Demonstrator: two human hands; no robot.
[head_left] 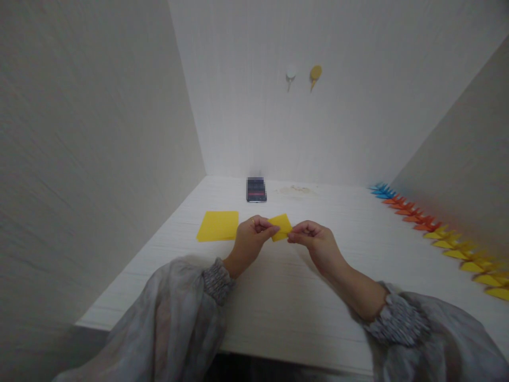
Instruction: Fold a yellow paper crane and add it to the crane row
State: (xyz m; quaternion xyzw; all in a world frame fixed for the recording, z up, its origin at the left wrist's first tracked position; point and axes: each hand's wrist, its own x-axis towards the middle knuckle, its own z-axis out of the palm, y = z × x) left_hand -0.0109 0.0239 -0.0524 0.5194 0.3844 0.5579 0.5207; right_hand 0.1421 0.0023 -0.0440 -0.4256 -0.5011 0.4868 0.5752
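Over the middle of the white table, a small yellow piece of folded paper (281,226) is held up between both hands. My left hand (253,237) pinches its left side, thumb across the front. At the lower right corner, my right hand (314,241) pinches it with thumb and fingertips. Fine creases in the paper are too small to make out. Just left of my left hand lies a larger yellow sheet or stack of paper (217,226), flat on the table and partly behind the wrist.
A phone (256,190) stands near the back wall. Along the right wall runs a row of folded paper figures in blue (384,192), orange (411,211) and yellow (463,253). White (290,72) and yellow (315,73) hooks are on the back wall. The table's front edge (298,362) is close.
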